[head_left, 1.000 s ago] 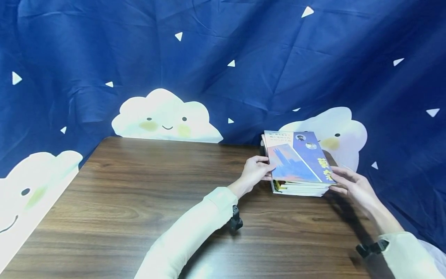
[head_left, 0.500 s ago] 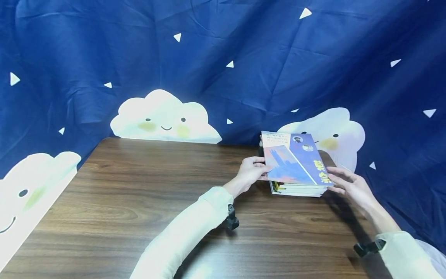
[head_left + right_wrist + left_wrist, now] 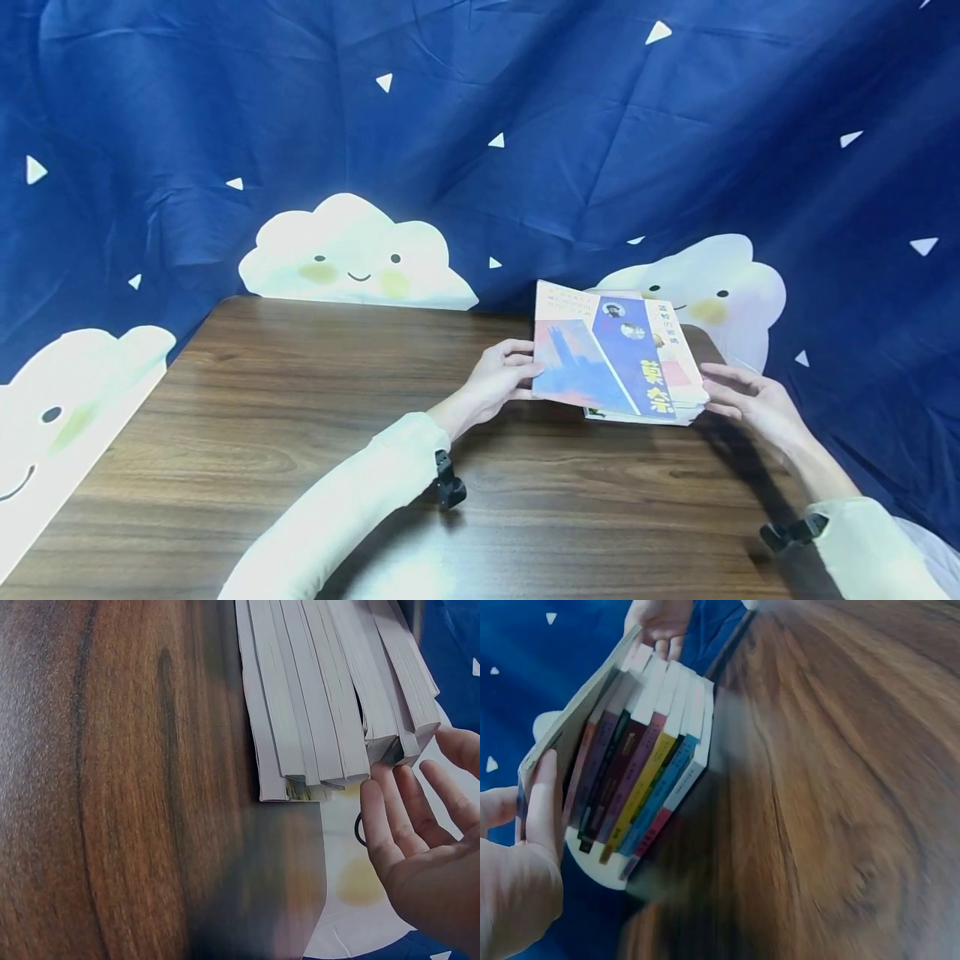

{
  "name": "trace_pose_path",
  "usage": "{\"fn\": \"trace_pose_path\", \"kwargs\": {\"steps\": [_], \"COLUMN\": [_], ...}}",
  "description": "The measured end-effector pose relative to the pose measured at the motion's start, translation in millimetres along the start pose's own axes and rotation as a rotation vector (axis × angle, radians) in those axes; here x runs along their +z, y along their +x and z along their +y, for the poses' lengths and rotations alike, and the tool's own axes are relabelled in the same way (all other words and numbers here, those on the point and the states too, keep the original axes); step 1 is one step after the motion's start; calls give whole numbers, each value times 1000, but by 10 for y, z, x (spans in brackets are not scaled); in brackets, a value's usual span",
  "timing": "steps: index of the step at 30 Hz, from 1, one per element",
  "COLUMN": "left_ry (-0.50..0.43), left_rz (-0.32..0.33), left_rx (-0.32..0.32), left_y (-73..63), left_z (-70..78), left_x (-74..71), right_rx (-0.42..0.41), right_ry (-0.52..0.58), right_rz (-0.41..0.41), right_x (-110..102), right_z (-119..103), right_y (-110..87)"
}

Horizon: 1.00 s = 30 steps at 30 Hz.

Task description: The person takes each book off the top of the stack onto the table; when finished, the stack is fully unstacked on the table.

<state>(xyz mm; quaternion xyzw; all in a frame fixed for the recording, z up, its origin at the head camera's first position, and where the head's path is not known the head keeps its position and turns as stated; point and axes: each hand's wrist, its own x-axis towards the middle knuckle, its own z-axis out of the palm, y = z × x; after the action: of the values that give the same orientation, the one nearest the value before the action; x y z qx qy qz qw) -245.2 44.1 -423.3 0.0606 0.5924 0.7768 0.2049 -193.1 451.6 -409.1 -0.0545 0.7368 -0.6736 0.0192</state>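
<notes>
My left hand [image 3: 491,377] pinches the left edge of a purple-and-blue book [image 3: 592,358], thumb on top and fingers beneath. This book overhangs the left side of a stack of books [image 3: 649,757]. In the left wrist view it is tilted up from the stack, with a gap showing under it. A white and pink cover [image 3: 678,354] is exposed on top of the stack at the right. My right hand [image 3: 757,404] is at the stack's right corner. Its fingers [image 3: 405,806] are extended, with the tips right at the page ends.
The stack stands near the back right of a brown wooden table [image 3: 315,417]. Behind the table hangs a blue cloth [image 3: 450,100] with white clouds and triangles. In the left wrist view several coloured spines face the left hand.
My left hand has drawn the top book leftward and turned it slightly, baring the cover under it. My right hand has stayed at the stack's right side.
</notes>
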Motion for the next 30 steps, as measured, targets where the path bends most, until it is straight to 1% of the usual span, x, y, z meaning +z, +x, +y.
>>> {"fn": "trace_pose_path", "kwargs": {"steps": [4, 6, 12, 18, 25, 28, 30], "left_ry": [-3, -11, -24, -39, -75, -61, -52], "left_rz": [12, 24, 55, 108, 159, 176, 198], "left_rx": [7, 10, 18, 6, -45, -42, -45], "left_y": [-103, -146, -301, -448, -516, -515, -508], "left_z": [13, 4, -26, -15, -47, -81, -111], "left_x": [-155, -234, -465, -660, -824, -877, -909], "right_rx": [13, 17, 17, 16, 6, -4, -14], "right_ry": [-76, -91, -44, -57, -60, -54, -47], "right_rz": [24, 25, -2, 2, 8, -1, -12], "right_x": [-25, -32, -28, -12, -8, -8, -7], "right_z": [2, 5, 18, 21, 33, 27, 25], "right_y": [12, 15, 0, -4, -10, -12, -9]}}
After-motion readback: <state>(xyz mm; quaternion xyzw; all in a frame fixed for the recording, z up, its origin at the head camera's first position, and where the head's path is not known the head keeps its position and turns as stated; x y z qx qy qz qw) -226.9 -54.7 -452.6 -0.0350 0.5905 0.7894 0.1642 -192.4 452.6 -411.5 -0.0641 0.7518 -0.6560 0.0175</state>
